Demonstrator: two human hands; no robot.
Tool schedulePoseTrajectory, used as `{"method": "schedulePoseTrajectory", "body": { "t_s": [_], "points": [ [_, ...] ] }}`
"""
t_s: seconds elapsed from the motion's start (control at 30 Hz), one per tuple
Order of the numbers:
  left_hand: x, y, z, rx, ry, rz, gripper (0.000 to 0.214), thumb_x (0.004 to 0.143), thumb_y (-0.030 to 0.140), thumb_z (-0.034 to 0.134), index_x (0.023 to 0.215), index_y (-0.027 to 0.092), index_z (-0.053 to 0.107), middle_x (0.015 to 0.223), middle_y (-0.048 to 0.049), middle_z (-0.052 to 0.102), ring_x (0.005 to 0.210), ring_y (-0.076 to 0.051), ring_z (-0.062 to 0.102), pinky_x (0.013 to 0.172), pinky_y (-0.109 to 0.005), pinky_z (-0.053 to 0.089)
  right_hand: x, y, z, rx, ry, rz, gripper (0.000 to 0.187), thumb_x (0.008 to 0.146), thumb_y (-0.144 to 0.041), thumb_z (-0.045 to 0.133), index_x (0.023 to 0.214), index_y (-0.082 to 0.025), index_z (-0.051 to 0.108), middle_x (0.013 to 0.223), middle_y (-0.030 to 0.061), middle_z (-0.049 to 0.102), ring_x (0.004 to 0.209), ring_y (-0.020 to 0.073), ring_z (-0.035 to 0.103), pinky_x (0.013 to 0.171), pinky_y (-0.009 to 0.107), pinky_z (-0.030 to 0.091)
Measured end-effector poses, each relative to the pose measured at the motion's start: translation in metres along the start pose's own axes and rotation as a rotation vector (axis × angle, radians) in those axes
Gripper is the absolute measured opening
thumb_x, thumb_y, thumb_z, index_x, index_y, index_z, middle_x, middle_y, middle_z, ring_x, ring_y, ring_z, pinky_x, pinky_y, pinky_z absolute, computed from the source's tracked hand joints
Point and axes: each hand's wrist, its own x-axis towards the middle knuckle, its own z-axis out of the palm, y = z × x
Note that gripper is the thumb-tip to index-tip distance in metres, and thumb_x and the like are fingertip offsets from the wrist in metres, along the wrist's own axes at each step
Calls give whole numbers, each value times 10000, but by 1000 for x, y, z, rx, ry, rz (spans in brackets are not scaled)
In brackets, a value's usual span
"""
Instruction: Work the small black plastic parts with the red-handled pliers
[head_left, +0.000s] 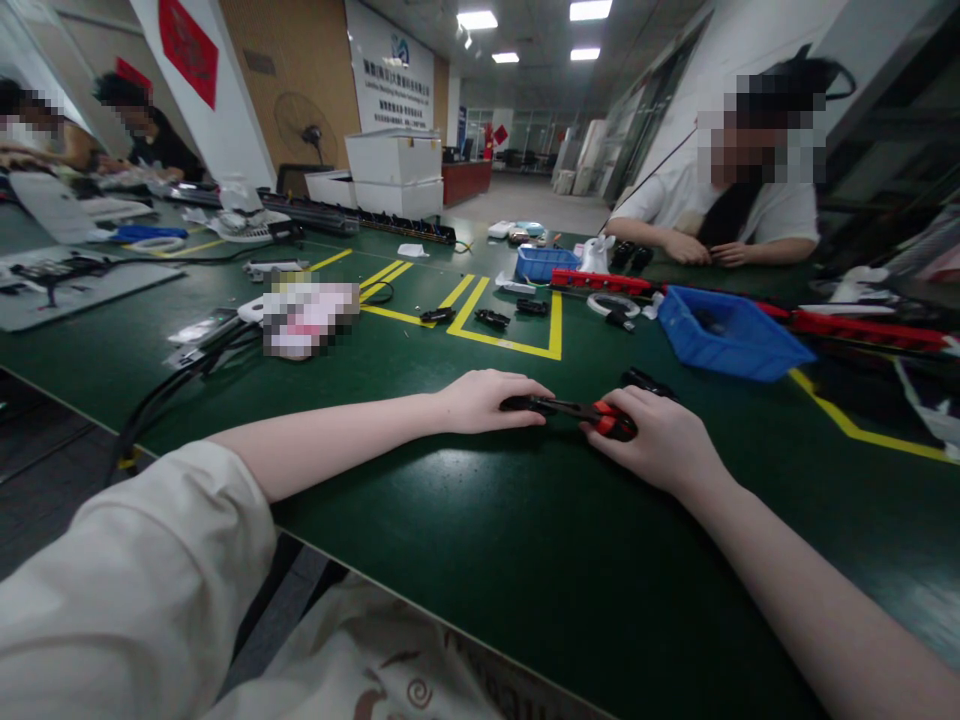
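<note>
Both my hands rest on the green table (465,520) in front of me. My right hand (660,440) is closed around the red-and-black handle of a tool (611,420), likely a screwdriver, whose dark shaft points left. My left hand (487,400) is closed over a small black part (525,404) at the shaft's tip and holds it against the table. Another black piece (645,381) lies just behind my right hand.
A blue bin (727,335) stands to the right, a smaller blue tray (541,263) further back. Small black parts (491,318) lie inside yellow floor-tape lines (510,343). Red strips (862,328) run along the right. Cables (172,385) hang at the left edge. A person sits opposite; two more at far left.
</note>
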Motion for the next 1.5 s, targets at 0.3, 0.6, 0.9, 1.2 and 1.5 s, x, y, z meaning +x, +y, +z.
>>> {"method": "schedulePoseTrajectory", "body": {
  "t_s": [0.3,0.6,0.9,1.2,1.5],
  "points": [
    [-1,0,1,71,-12,13,467,941,414,595,1357,204,560,1142,-65,674,971,-180,654,769,-260,476,0,0,0,4,37,-35,291,821,-488,579,873,-205,625,855,77,681,750,229,632,654,347,460],
    [-1,0,2,136,-38,6,487,964,430,546,1411,241,503,1155,-56,647,952,-175,648,769,-254,471,1,-2,-1,0,13,-35,281,821,-483,567,862,-209,610,864,81,683,730,226,616,659,352,449],
    [0,-2,3,89,-26,13,449,983,409,524,1370,181,528,1148,-81,641,949,-180,644,782,-266,475,1,-4,0,-63,33,-19,321,829,-520,549,842,-203,595,849,89,668,715,228,604,659,354,430],
    [2,-7,5,-22,12,39,480,953,380,590,1354,118,556,1122,-116,646,954,-186,641,836,-298,500,0,-3,0,-90,68,-44,320,829,-507,553,867,-194,606,865,104,664,733,241,601,668,365,429],
    [1,-1,10,140,20,-26,445,989,373,519,1367,137,508,1251,-135,609,1142,-228,602,967,-342,473,1,-3,1,-80,55,3,326,820,-528,556,851,-208,609,850,89,666,710,235,605,640,356,416]
  ]
}}
